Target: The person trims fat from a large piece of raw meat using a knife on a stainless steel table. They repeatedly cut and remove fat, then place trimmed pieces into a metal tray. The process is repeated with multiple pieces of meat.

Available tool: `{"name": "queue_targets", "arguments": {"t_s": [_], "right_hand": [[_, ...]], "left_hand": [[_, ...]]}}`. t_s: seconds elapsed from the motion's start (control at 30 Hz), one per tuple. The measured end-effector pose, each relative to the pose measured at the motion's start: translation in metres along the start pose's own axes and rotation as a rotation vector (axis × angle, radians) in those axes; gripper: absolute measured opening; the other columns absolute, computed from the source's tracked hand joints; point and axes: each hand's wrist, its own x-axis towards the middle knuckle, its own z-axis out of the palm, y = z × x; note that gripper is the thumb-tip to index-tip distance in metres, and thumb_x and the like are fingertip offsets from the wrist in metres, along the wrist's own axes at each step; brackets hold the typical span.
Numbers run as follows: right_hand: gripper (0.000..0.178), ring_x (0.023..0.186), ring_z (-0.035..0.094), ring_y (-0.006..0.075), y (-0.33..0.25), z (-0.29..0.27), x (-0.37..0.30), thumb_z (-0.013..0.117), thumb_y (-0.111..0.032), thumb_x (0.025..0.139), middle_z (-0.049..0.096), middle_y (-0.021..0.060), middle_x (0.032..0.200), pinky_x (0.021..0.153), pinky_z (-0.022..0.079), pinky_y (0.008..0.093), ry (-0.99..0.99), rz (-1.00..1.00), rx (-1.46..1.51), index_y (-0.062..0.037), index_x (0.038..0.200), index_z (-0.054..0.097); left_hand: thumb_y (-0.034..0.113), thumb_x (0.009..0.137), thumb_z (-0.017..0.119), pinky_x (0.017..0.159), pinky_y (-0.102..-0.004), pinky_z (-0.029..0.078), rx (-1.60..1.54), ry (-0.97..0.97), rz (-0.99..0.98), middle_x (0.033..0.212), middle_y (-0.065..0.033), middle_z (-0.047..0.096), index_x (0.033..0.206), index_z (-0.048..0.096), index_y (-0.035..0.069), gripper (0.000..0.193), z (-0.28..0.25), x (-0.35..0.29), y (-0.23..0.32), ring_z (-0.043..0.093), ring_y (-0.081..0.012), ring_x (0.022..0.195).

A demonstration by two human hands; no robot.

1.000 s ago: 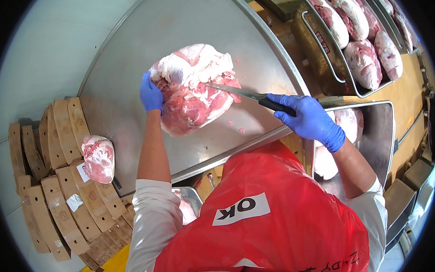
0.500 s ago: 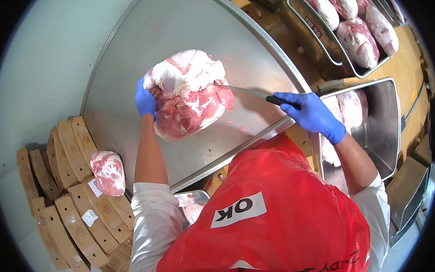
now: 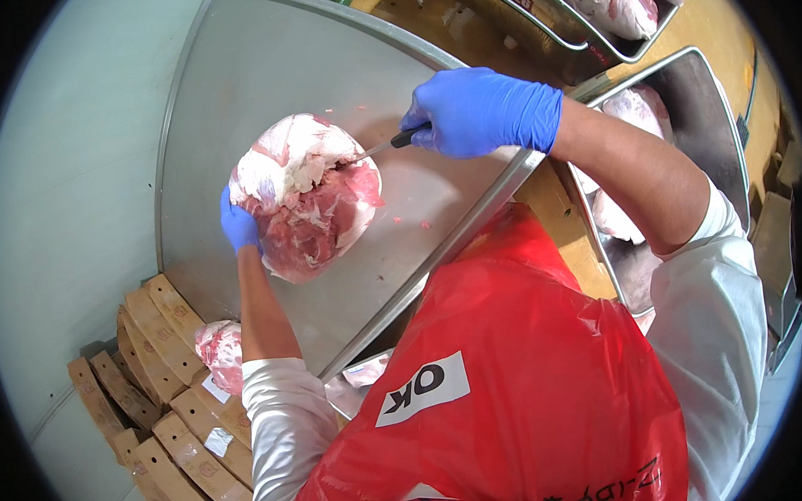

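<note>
A large chunk of raw meat [image 3: 316, 222], white fat over its far side and red flesh on its near side, lies on the steel table [image 3: 271, 61]. My blue-gloved left hand [image 3: 239, 225] grips its left edge, with some fingers hidden behind the meat. At the other side my blue-gloved right hand [image 3: 476, 111] is closed round the black handle of a knife [image 3: 382, 149]. The blade points left, and its tip is sunk into the cleft between fat and flesh on the meat's right side.
At right stands a metal tub [image 3: 709, 85] with pieces of meat; another metal bin [image 3: 580, 65] with meat is beyond it. Stacked cardboard boxes [image 3: 182, 435] and a smaller meat piece [image 3: 221, 349] lie at lower left. Meat scraps dot the table, whose raised rim runs before my red apron [image 3: 511, 379].
My right hand has come left and farther over the table, its elbow raised, and the knife tip has gone deeper into the cleft. The whole view has shifted.
</note>
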Motion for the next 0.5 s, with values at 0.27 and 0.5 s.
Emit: {"name": "queue_targets", "arguments": {"t_s": [0.27, 0.5], "right_hand": [[0.028, 0.081, 0.073, 0.0382, -0.023, 0.088, -0.046, 0.055, -0.023, 0.103, 0.075, 0.0155, 0.088, 0.074, 0.058, 0.0527, 0.16, 0.171, 0.148, -0.0133, 0.123, 0.071], [0.033, 0.082, 0.072, 0.0392, 0.004, 0.102, -0.062, 0.061, -0.03, 0.101, 0.074, 0.0161, 0.089, 0.075, 0.058, 0.0513, 0.199, 0.137, 0.272, -0.0195, 0.13, 0.072]], "left_hand": [[0.002, 0.103, 0.042, 0.108, -0.0381, 0.049, 0.173, 0.041, 0.028, 0.141, -0.0185, 0.066, 0.147, 0.058, -0.001, 0.047, -0.009, -0.006, -0.014, 0.063, -0.0272, 0.124], [-0.003, 0.104, 0.038, 0.111, -0.0362, 0.048, -0.028, -0.01, 0.04, 0.148, -0.0169, 0.06, 0.152, 0.052, -0.003, 0.05, -0.024, 0.003, -0.042, 0.061, -0.0244, 0.129]]}}
